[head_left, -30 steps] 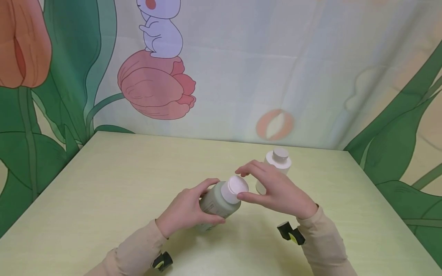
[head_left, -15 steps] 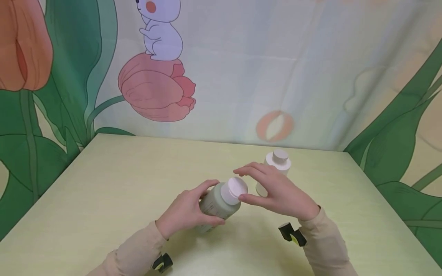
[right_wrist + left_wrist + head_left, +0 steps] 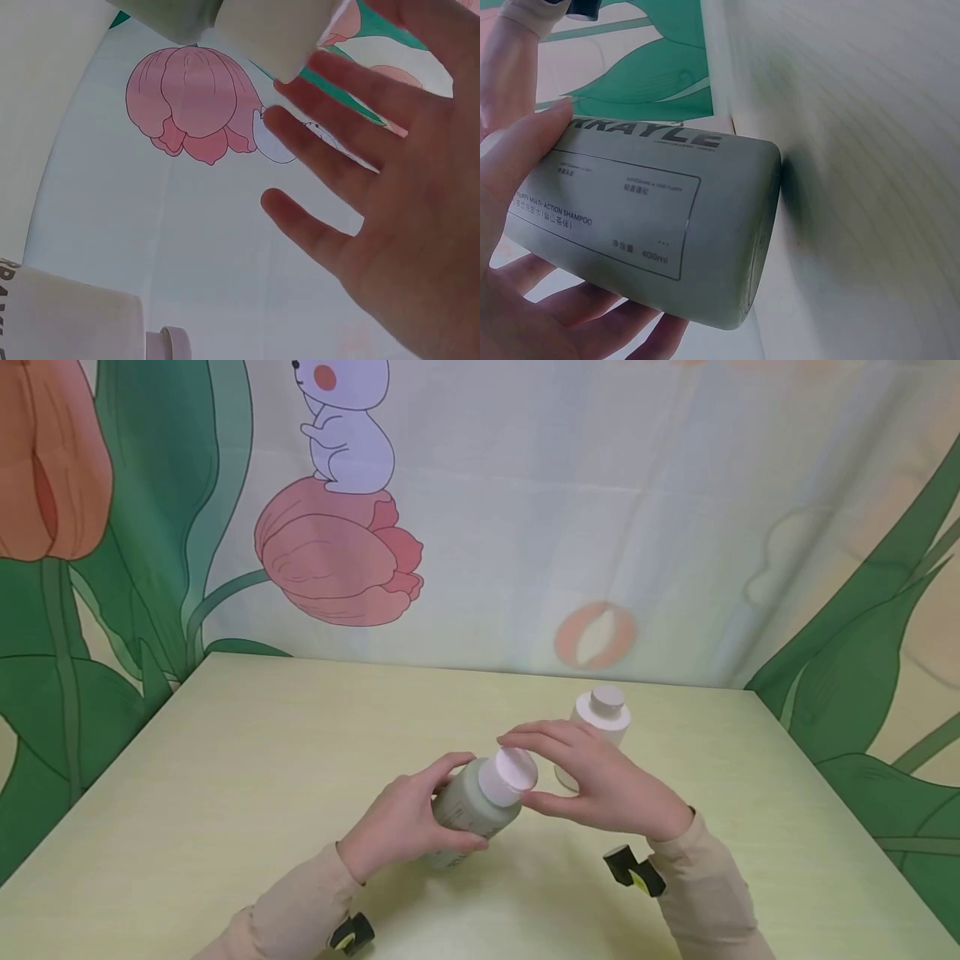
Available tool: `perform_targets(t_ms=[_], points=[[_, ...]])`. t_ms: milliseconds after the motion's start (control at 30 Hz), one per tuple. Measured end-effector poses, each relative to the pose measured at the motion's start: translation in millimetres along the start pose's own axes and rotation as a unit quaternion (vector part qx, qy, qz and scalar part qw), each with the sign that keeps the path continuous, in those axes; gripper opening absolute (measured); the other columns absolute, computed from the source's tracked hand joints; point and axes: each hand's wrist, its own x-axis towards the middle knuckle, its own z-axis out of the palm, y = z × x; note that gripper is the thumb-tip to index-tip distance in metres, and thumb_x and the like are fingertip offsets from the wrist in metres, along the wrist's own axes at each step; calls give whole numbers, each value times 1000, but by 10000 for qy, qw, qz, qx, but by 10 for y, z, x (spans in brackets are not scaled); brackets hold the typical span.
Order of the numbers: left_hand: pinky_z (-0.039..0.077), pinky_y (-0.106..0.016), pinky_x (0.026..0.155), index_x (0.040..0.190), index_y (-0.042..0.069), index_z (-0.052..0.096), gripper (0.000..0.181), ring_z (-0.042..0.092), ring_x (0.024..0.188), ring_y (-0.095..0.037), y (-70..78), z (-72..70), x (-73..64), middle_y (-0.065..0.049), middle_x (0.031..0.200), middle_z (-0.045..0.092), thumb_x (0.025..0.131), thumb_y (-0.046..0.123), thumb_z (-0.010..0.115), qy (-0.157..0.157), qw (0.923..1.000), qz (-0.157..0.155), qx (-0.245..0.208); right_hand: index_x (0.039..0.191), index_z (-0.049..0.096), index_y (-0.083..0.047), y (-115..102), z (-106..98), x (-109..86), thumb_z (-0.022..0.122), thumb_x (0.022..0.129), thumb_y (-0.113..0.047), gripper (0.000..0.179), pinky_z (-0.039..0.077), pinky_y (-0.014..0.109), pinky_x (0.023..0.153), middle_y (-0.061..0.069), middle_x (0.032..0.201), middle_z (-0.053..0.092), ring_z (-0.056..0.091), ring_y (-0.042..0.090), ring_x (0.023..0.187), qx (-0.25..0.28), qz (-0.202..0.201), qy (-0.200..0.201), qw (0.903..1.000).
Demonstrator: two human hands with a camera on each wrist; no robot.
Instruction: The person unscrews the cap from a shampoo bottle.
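Note:
My left hand [image 3: 401, 818] grips a grey-green shampoo bottle [image 3: 468, 802], tilted with its white cap [image 3: 512, 774] up and to the right. In the left wrist view, the printed label of the shampoo bottle [image 3: 652, 210] shows, with the thumb over one side and fingers under the other. My right hand [image 3: 600, 777] is at the cap, thumb near its lower edge and fingertips near its upper edge. Across the right wrist view, the right hand [image 3: 405, 165] has long, spread fingers, the foremost close to or touching the cap [image 3: 274, 34]; firm contact cannot be told.
A second bottle, white with a white cap [image 3: 603, 710], stands behind the right hand, partly hidden by it. The pale yellow table [image 3: 300, 718] reaches back to a curtain [image 3: 487, 527] printed with tulips and a white animal.
The right hand's fingertips have come closer over the top edge of the cap, and its thumb has shifted slightly along the lower edge. The left hand and shampoo bottle stay nearly still.

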Motion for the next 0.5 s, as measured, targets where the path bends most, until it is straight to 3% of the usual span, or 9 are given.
perform_targets(t_ms=[233, 333, 500], points=[[49, -37, 81, 135, 24, 48, 82, 65, 91, -12, 4, 1, 3, 0, 104, 71, 64, 36, 89, -4, 10000, 66, -9, 121, 60, -15, -10, 14, 28, 76, 83, -34, 46, 42, 36, 93, -5, 117, 61, 56, 11, 108, -105, 276, 225, 9993], [49, -36, 80, 134, 24, 48, 82, 65, 90, -12, 9, 1, 0, 0, 104, 71, 65, 36, 89, -10, 10000, 91, -25, 116, 62, -15, -6, 30, 38, 77, 82, -31, 41, 43, 34, 91, -6, 112, 62, 57, 10, 104, -130, 74, 307, 9994], [49, -36, 80, 135, 24, 48, 82, 66, 91, -13, 22, -6, -9, -1, 105, 71, 65, 36, 89, -3, 9999, 106, 13, 121, 62, -13, 6, 31, 39, 76, 83, -19, 42, 48, 29, 89, -2, 115, 61, 57, 13, 103, 123, -348, 276, 9989]])
